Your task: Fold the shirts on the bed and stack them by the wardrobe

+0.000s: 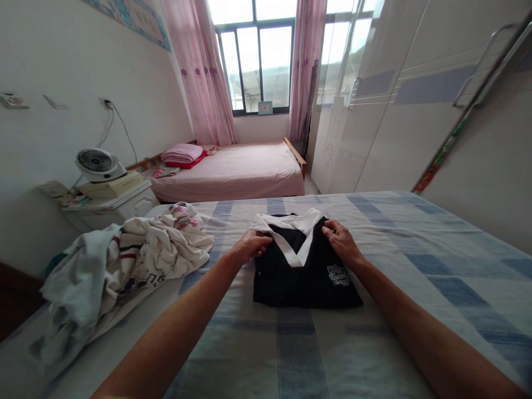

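Note:
A folded black shirt (305,271) with a white collar and a small white crest lies on the blue-and-white checked bed (415,266). My left hand (250,245) rests on the shirt's left shoulder beside the collar, fingers curled on the cloth. My right hand (341,239) presses the right shoulder, fingers bent over the collar's edge. Both forearms reach in from the bottom of the view.
A heap of unfolded light clothes (120,260) lies on the bed's left side. Beyond stand a white bedside cabinet with a small fan (98,164), a pink bed (236,169) under the window, and a white wardrobe (394,111) along the right wall.

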The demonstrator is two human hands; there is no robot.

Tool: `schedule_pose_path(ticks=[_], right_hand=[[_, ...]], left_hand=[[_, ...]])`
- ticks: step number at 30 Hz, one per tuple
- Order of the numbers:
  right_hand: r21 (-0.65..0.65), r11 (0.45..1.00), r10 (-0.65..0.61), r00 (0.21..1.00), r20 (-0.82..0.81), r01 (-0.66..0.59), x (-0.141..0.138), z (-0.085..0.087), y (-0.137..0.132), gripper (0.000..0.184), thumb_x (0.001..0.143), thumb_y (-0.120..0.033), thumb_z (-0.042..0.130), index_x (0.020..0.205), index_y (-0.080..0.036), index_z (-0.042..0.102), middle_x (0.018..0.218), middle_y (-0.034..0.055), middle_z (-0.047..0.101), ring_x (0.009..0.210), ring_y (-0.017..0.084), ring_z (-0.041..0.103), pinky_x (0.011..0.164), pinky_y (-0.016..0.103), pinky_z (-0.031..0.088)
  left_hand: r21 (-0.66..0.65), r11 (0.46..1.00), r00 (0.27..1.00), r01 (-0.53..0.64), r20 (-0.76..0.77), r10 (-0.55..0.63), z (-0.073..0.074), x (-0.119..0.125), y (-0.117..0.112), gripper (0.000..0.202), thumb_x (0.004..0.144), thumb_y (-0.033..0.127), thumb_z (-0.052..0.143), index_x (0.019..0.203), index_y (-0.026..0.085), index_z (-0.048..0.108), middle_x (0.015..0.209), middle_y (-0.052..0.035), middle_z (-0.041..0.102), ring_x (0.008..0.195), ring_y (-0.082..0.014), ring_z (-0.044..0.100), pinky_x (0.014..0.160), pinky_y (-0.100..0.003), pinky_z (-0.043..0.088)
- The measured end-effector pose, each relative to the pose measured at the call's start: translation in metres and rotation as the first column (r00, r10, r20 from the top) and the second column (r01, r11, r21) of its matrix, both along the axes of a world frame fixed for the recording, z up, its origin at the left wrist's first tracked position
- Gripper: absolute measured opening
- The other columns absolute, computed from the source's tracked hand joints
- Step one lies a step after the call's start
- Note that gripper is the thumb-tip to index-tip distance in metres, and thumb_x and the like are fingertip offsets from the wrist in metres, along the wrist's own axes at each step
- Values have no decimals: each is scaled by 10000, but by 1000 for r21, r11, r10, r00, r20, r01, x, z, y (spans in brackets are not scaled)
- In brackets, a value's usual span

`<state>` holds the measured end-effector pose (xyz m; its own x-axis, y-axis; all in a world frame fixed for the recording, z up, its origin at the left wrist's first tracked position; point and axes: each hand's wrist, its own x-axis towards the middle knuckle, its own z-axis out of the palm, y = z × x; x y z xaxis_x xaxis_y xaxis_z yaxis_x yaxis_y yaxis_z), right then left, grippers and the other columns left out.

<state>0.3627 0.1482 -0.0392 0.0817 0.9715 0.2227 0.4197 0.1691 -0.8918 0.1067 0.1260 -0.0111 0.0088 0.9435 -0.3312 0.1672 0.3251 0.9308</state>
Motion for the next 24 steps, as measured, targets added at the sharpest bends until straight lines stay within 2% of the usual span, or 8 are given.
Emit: schedule_pose_path(ticks=[3, 7, 9, 12, 16, 19, 22, 24], right_hand=[[0, 1000, 17, 997, -74, -17, -1, 1, -2, 215, 738, -416, 537, 789, -207, 544, 719, -11, 553, 632, 126, 507, 577, 246, 410], [-14, 994, 99, 947, -307, -108, 0, 8, -6, 254, 769, -466, 516, 868, -232, 524, 694, -40, 541, 584, 108, 505, 561, 236, 429], [-60, 997, 30, 973, -229, -45, 3, 8, -5, 236, 786, -443, 489, 869, -225, 525, 693, -28, 555, 596, 121, 535, 577, 252, 452], [-73, 986, -149, 989, -3, 148, 11, 7, -5, 172, 729, -311, 548, 853, -192, 545, 816, 36, 604, 695, 158, 574, 672, 303, 472], [138, 971, -219, 957, 189, 195, 4, 23, -13, 247, 757, -253, 516, 978, -171, 587, 1057, 102, 595, 839, 185, 572, 782, 324, 437], [175, 985, -62, 914, 400, -10, -26, 44, -21, 260, 840, -366, 471, 925, -189, 642, 987, 77, 639, 838, 178, 580, 777, 296, 416], [-20, 979, 190, 870, 456, -204, -69, 52, -21, 337, 824, -490, 512, 924, -208, 666, 900, 52, 670, 841, 182, 589, 773, 281, 396], [-113, 967, 255, 888, 382, -229, -93, 48, -16, 334, 726, -480, 637, 911, -204, 666, 837, 45, 665, 832, 196, 587, 759, 284, 390]], left_hand=[[55, 998, 999, -30, 18, 29, 4, 3, -3, 91, 620, 156, 662, 640, 131, 577, 552, 23, 527, 471, -70, 463, 421, -173, 340], [274, 951, 989, -143, 63, 131, 7, 8, -11, 102, 709, 205, 615, 709, 170, 519, 622, 60, 505, 527, -47, 453, 481, -148, 347], [317, 924, 977, -215, 73, 203, 6, 7, -16, 129, 747, 231, 602, 745, 184, 482, 635, 64, 490, 517, -48, 441, 461, -150, 327], [198, 944, 965, -262, 81, 251, 0, 2, -24, 160, 791, 281, 582, 772, 182, 457, 656, 45, 503, 505, -59, 466, 446, -165, 348], [13, 991, 983, -131, 127, 128, -9, -9, -37, 187, 762, 295, 612, 734, 140, 510, 651, 3, 544, 494, -74, 512, 467, -200, 404], [-34, 999, 989, -16, 148, 21, -10, -15, -42, 207, 700, 297, 669, 709, 119, 563, 621, 6, 545, 481, -68, 502, 439, -180, 358], [-26, 999, 991, 31, 131, -28, -8, -14, -43, 257, 664, 348, 693, 694, 116, 588, 582, 25, 519, 442, -50, 439, 389, -165, 244], [-1, 999, 993, 38, 108, -38, -8, -10, -43, 259, 646, 352, 700, 681, 119, 593, 549, 39, 492, 424, -47, 404, 382, -173, 196]])
